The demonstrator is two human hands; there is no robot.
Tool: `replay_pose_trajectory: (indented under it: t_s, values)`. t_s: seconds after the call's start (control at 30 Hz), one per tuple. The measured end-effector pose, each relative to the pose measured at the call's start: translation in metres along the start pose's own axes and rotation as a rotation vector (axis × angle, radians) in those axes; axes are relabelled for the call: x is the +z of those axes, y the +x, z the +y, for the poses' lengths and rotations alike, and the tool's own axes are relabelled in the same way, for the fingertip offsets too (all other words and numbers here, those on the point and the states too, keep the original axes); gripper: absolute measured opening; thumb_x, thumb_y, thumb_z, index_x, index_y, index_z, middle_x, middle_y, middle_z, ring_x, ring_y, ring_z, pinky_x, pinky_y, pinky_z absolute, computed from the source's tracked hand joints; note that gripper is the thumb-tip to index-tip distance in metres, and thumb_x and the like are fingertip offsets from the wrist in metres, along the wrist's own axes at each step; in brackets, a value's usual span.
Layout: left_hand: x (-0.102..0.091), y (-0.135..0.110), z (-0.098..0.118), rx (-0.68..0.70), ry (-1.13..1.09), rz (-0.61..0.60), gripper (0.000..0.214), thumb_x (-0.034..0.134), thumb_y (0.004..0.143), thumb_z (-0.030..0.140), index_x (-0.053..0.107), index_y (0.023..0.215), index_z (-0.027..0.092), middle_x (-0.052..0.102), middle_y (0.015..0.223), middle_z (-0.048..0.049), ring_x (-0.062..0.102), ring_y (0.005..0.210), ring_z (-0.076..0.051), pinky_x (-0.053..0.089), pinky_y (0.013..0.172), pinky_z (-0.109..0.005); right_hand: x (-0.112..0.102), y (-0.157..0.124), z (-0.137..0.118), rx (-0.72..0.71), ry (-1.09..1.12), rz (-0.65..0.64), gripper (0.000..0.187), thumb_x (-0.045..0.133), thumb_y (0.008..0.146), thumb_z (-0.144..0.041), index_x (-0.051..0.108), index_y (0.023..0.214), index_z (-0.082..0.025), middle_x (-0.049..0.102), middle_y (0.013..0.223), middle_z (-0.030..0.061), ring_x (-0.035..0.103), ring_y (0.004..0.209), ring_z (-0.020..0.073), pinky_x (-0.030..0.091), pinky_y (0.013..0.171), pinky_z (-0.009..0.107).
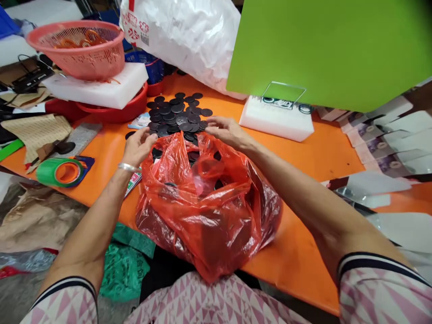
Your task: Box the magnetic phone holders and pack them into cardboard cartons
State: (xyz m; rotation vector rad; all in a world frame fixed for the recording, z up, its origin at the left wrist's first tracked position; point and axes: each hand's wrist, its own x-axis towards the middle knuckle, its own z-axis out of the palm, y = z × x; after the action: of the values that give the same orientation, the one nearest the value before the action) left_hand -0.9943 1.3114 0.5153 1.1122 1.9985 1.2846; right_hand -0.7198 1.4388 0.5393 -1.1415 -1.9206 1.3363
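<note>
A translucent red plastic bag (205,216) slumps at the table's near edge, its mouth partly open towards the far side. Dark round shapes show through its wall. Just beyond it lies a loose pile of thin black discs (177,112). At the pile's left side is my left hand (137,146), thumb and fingers apart, close to the bag's left rim. My right hand (227,131) reaches in from the right with fingers stretched out, at the pile's right edge and over the bag's right rim. Neither hand visibly holds a disc. Whether they touch the bag is unclear.
Tape rolls (64,172) lie left on the orange table (297,162). A pink basket (91,58) stands on a white foam block (101,85) at back left. A white sack (189,40), a green panel (324,49) and another foam block (276,119) border the far side.
</note>
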Motion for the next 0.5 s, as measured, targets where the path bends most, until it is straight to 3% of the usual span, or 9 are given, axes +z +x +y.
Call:
replay_pose_trajectory:
  t_s: [0.07,0.13,0.2,0.27,0.37,0.43,0.5]
  values:
    - [-0.016,-0.03,-0.01,0.036,0.261,-0.005,0.058,0.074,0.072,0.043,0.064,0.121,0.014,0.068,0.102,-0.0098,0.063,0.1,-0.025,0.05,0.09,-0.033,-0.012,-0.047,0.0,-0.077,-0.344,-0.117,0.051,0.076,0.078,-0.037,0.063,0.125,-0.019,0.063,0.118,0.009,0.059,0.108,0.0276,0.047,0.099,0.047]
    - [-0.02,-0.052,-0.021,-0.03,0.368,-0.014,0.064,0.078,0.066,0.041,0.063,0.121,0.012,0.069,0.097,-0.0102,0.064,0.096,-0.027,0.05,0.087,-0.035,-0.016,-0.089,0.005,-0.039,-0.699,-0.097,0.074,0.081,0.072,-0.043,0.054,0.137,-0.021,0.055,0.134,0.0153,0.054,0.117,0.036,0.043,0.1,0.052]
    - [-0.011,-0.063,-0.027,-0.162,0.314,-0.018,0.052,0.081,0.06,0.032,0.068,0.105,0.011,0.067,0.079,-0.0057,0.064,0.082,-0.024,0.05,0.075,-0.031,-0.016,-0.118,0.014,0.089,-0.984,-0.026,0.091,0.083,0.071,-0.041,0.041,0.148,-0.016,0.05,0.139,0.0234,0.053,0.118,0.0408,0.044,0.096,0.053]
    - [0.001,-0.065,-0.025,-0.318,0.142,-0.026,0.027,0.078,0.055,0.021,0.067,0.078,0.012,0.059,0.059,-0.0002,0.06,0.063,-0.019,0.047,0.061,-0.027,-0.017,-0.134,0.023,0.256,-1.139,-0.007,0.074,0.073,0.081,-0.029,0.042,0.145,-0.009,0.057,0.128,0.0268,0.057,0.113,0.039,0.047,0.09,0.046]
    - [0.008,-0.063,0.001,-0.398,-0.229,-0.029,0.012,0.07,0.052,0.011,0.061,0.059,0.013,0.053,0.049,0.002,0.05,0.048,-0.011,0.043,0.05,-0.022,-0.028,-0.142,0.023,0.335,-1.163,0.024,0.032,0.049,0.089,-0.014,0.066,0.116,-0.01,0.068,0.108,0.0221,0.064,0.102,0.0324,0.047,0.082,0.037]
    - [-0.001,-0.064,0.028,-0.319,-0.441,-0.034,0.011,0.069,0.052,0.008,0.063,0.061,0.013,0.058,0.054,-0.0004,0.053,0.05,-0.01,0.046,0.051,-0.022,-0.042,-0.145,0.012,0.247,-1.059,0.171,0.027,0.045,0.088,-0.013,0.071,0.096,-0.014,0.07,0.098,0.0172,0.065,0.096,0.0292,0.047,0.078,0.035]
    - [-0.017,-0.068,0.058,-0.211,-0.556,-0.054,0.011,0.069,0.056,0.008,0.066,0.067,0.011,0.062,0.061,-0.003,0.058,0.056,-0.012,0.051,0.054,-0.023,-0.058,-0.149,-0.005,0.149,-0.805,0.388,0.022,0.046,0.084,-0.01,0.069,0.085,-0.014,0.069,0.083,0.0117,0.064,0.083,0.024,0.047,0.072,0.032]
